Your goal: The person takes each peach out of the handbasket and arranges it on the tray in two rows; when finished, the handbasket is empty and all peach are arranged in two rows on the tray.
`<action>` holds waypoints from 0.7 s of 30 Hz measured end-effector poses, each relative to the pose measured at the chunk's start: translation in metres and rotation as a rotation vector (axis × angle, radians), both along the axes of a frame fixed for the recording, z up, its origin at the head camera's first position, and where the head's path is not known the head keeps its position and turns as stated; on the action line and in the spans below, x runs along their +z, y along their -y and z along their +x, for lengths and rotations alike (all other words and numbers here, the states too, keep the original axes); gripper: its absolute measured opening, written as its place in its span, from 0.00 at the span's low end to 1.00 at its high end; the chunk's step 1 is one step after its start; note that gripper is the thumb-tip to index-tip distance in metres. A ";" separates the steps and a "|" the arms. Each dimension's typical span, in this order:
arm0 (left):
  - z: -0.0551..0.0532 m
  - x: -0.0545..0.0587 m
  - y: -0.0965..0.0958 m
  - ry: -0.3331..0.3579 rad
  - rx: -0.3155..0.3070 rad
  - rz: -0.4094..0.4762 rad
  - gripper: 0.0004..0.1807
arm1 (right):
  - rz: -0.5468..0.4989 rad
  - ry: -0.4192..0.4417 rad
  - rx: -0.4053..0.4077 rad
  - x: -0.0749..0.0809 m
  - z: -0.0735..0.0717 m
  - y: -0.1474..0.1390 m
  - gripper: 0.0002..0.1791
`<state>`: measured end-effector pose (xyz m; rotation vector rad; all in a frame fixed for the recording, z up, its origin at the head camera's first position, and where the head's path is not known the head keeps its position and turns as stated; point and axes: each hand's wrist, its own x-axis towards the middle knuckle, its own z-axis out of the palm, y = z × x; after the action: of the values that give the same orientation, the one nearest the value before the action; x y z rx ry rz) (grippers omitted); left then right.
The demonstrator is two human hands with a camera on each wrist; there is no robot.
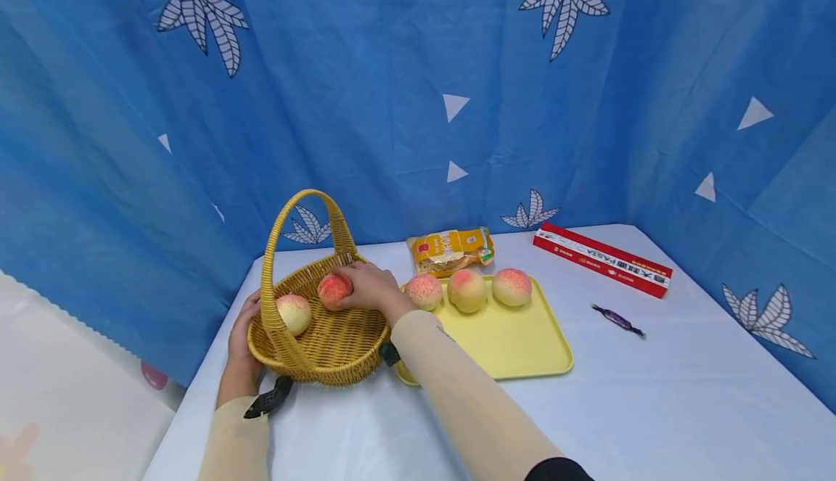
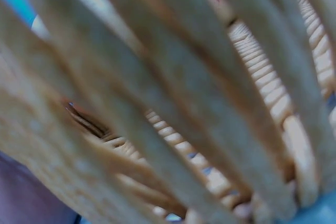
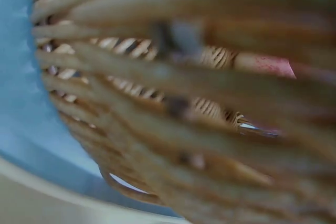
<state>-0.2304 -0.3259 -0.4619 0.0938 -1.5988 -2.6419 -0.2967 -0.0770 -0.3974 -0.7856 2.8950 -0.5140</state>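
Note:
A yellow wicker basket with a tall arched handle stands on the left of the table. My left hand grips its left side at the rim. Over the inside of the basket, my right hand holds a reddish peach by its right side. Another peach, paler, lies in the basket behind the handle. Woven strands of the basket fill both wrist views close up, and neither shows fingers clearly.
Right of the basket, a yellow tray bears several peaches, partly covered by my right sleeve. Behind it lies an orange food packet. A red pasta box and a purple wrapped candy lie farther right. Blue curtains edge the table.

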 end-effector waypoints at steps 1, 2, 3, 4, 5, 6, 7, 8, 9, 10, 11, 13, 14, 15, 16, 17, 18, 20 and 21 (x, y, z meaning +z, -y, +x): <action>0.000 0.000 0.000 0.002 0.001 -0.013 0.15 | -0.003 -0.005 -0.001 0.000 0.000 0.000 0.39; 0.000 0.001 0.000 0.004 0.001 -0.016 0.15 | -0.007 -0.010 -0.004 0.000 0.001 0.000 0.38; 0.000 0.001 0.000 0.007 0.002 -0.026 0.16 | -0.018 -0.012 -0.006 0.000 0.001 0.000 0.37; 0.000 0.001 0.000 0.011 0.003 -0.034 0.16 | -0.031 -0.011 -0.011 -0.001 0.001 0.000 0.36; 0.001 0.002 0.000 0.012 0.002 -0.031 0.16 | -0.051 -0.006 -0.017 -0.001 0.001 -0.001 0.36; 0.001 0.002 -0.001 0.014 0.003 -0.027 0.16 | -0.066 -0.004 -0.022 -0.001 0.001 -0.001 0.35; 0.002 0.002 -0.001 0.015 0.004 -0.024 0.16 | -0.080 0.001 -0.027 -0.002 0.001 -0.001 0.34; 0.002 0.002 -0.001 0.018 0.006 -0.018 0.16 | -0.088 0.004 -0.031 -0.003 0.001 -0.001 0.33; 0.003 0.002 -0.002 0.018 0.008 -0.013 0.16 | -0.093 0.007 -0.033 -0.004 0.001 -0.001 0.32; 0.003 0.003 -0.002 0.016 0.009 -0.011 0.17 | -0.092 0.003 -0.034 -0.004 0.000 -0.001 0.32; 0.003 0.003 -0.002 0.011 0.007 -0.014 0.17 | -0.094 0.000 -0.036 -0.004 0.000 -0.001 0.31; 0.002 0.004 -0.003 0.006 0.005 -0.028 0.17 | -0.087 -0.008 -0.041 -0.005 -0.002 -0.001 0.31; 0.002 0.005 -0.003 0.008 0.003 -0.029 0.17 | -0.083 -0.013 -0.043 -0.006 -0.002 -0.002 0.32; 0.002 0.005 -0.003 0.007 0.001 -0.028 0.17 | -0.081 -0.013 -0.045 -0.006 -0.002 -0.002 0.33; 0.002 0.005 -0.003 0.012 0.002 -0.029 0.17 | -0.082 -0.013 -0.045 -0.006 -0.003 -0.002 0.36; 0.002 0.004 -0.003 0.016 0.005 -0.029 0.17 | -0.078 -0.013 -0.041 -0.007 -0.003 -0.001 0.38; 0.003 0.004 -0.003 0.020 0.007 -0.025 0.17 | -0.070 -0.016 -0.036 -0.007 -0.002 -0.001 0.40; 0.003 0.003 -0.002 0.021 0.010 -0.021 0.17 | -0.049 -0.028 -0.025 -0.008 -0.002 -0.001 0.44; 0.003 0.002 -0.001 0.020 0.009 -0.022 0.17 | -0.035 -0.037 -0.019 -0.008 -0.001 -0.001 0.44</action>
<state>-0.2278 -0.3249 -0.4602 0.1264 -1.6287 -2.6238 -0.2979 -0.0758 -0.4053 -0.7808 2.9375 -0.5598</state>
